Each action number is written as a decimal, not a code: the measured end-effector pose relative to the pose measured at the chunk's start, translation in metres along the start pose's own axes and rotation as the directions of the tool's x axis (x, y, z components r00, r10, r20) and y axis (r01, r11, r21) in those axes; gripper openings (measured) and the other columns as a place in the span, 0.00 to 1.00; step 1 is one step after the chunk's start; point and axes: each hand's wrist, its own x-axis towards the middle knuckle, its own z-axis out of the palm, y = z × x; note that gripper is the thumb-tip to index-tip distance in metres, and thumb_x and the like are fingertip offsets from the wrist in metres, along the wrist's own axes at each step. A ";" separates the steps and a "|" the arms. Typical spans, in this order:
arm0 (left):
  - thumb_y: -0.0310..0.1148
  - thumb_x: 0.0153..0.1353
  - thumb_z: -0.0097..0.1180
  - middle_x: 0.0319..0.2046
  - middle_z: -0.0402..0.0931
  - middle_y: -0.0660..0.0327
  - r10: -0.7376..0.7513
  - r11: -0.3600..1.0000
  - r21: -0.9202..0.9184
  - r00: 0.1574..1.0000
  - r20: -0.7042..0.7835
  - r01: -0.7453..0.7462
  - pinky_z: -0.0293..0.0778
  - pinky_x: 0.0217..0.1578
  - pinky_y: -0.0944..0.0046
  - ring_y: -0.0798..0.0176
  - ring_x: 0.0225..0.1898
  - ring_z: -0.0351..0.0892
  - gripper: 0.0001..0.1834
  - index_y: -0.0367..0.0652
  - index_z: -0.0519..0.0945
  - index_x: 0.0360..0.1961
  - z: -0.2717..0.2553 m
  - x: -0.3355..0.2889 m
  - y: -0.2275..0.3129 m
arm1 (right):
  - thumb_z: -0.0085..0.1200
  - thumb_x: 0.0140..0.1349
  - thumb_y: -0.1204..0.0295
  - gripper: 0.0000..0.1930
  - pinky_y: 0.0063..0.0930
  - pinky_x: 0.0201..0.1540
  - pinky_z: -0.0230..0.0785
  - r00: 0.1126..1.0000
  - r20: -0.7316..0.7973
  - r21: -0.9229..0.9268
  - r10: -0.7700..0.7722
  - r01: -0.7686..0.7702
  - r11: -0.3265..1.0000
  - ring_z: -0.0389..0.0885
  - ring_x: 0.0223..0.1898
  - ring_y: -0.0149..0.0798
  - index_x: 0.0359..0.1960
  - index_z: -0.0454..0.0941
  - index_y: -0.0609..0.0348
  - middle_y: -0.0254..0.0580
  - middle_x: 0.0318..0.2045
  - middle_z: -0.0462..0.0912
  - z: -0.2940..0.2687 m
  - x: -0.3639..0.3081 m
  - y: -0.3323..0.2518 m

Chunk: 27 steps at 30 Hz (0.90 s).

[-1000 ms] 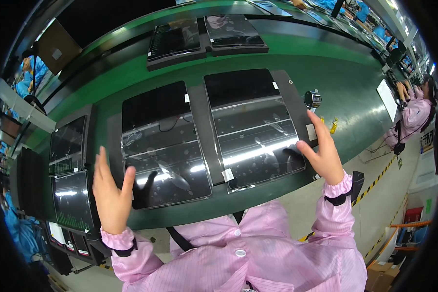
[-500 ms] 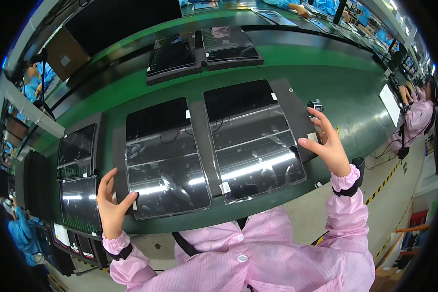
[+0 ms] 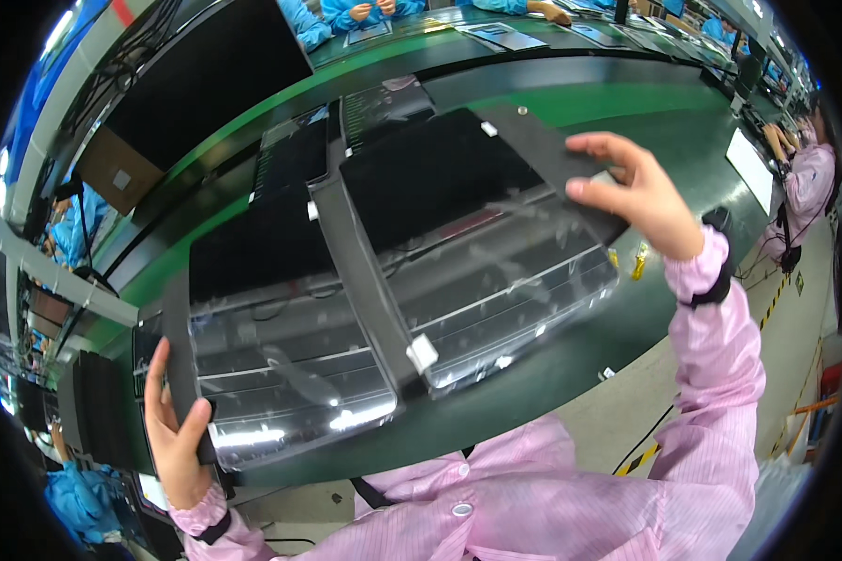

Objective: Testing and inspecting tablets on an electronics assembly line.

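Note:
A dark grey foam-like tray (image 3: pixel 360 280) is held tilted above the green bench, its right end higher than its left. Two black tablet-like screens lie in it side by side: a left screen (image 3: pixel 276 337) and a right screen (image 3: pixel 449 201), both under clear, bubbled film with small white tabs. My left hand (image 3: pixel 176 449) grips the tray's left end, thumb on top. Round the right end, my right hand (image 3: pixel 646 201) is closed with its thumb on the near side. Fingertips beneath the tray are hidden.
Behind, another tray holds two similar screens (image 3: pixel 290 154). A large black panel (image 3: pixel 210 89) and a cardboard box (image 3: pixel 117 176) stand at the back left. Dark stacked trays (image 3: pixel 112 407) are at the left. Small yellow pieces (image 3: pixel 639 262) lie right, near a white sheet (image 3: pixel 750 170). Co-workers sit beyond.
Both hands have closed on the tray and raised it off the bench. It has tilted and moved toward the back, partly covering the rear tray and the screens at left.

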 end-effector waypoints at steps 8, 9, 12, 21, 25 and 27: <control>0.29 0.58 0.66 0.48 0.77 0.57 0.037 0.998 0.032 0.969 0.245 -0.046 0.76 0.45 0.68 0.67 0.45 0.79 0.30 0.40 0.71 0.61 0.182 0.149 0.000 | 0.63 0.60 0.54 0.26 0.20 0.47 0.67 0.946 -0.269 -0.005 0.179 -0.188 0.982 0.78 0.43 0.29 0.50 0.79 0.64 0.37 0.42 0.82 -0.154 0.104 0.098; 0.29 0.55 0.69 0.47 0.77 0.58 0.071 0.996 0.036 0.967 0.246 -0.082 0.76 0.44 0.68 0.67 0.43 0.79 0.29 0.40 0.73 0.59 0.213 0.167 -0.011 | 0.62 0.61 0.52 0.27 0.20 0.49 0.67 0.938 -0.297 -0.019 0.178 -0.192 0.981 0.78 0.43 0.29 0.51 0.79 0.64 0.36 0.43 0.81 -0.175 0.117 0.119; 0.30 0.50 0.73 0.44 0.78 0.57 0.238 0.965 0.055 0.942 0.235 -0.257 0.76 0.42 0.66 0.65 0.41 0.79 0.26 0.37 0.78 0.51 0.298 0.216 -0.055 | 0.63 0.57 0.46 0.34 0.27 0.57 0.64 0.897 -0.388 -0.103 0.211 -0.270 0.957 0.77 0.51 0.37 0.51 0.80 0.69 0.46 0.47 0.83 -0.227 0.152 0.189; 0.38 0.46 0.73 0.41 0.83 0.50 0.163 0.980 0.102 0.984 0.076 -0.170 0.76 0.48 0.60 0.57 0.44 0.82 0.26 0.37 0.81 0.45 0.423 0.309 -0.127 | 0.62 0.55 0.40 0.39 0.28 0.56 0.65 0.859 -0.455 -0.148 0.233 -0.331 0.932 0.78 0.50 0.39 0.50 0.81 0.70 0.48 0.48 0.83 -0.278 0.242 0.312; 0.47 0.48 0.68 0.52 0.76 0.38 0.211 0.910 0.377 0.976 -0.059 -0.174 0.69 0.57 0.50 0.39 0.55 0.75 0.38 0.36 0.72 0.57 0.453 0.335 -0.147 | 0.51 0.57 0.32 0.47 0.28 0.60 0.63 0.904 -0.294 -0.317 0.312 -0.400 0.860 0.76 0.58 0.41 0.61 0.73 0.66 0.51 0.54 0.80 -0.271 0.282 0.319; 0.51 0.56 0.63 0.64 0.62 0.34 0.239 0.827 0.522 0.971 0.008 -0.208 0.61 0.64 0.43 0.33 0.65 0.62 0.43 0.35 0.64 0.65 0.460 0.318 -0.134 | 0.45 0.60 0.31 0.48 0.36 0.67 0.59 0.924 -0.336 -0.667 0.181 -0.369 0.647 0.69 0.66 0.53 0.69 0.62 0.62 0.63 0.61 0.72 -0.259 0.277 0.300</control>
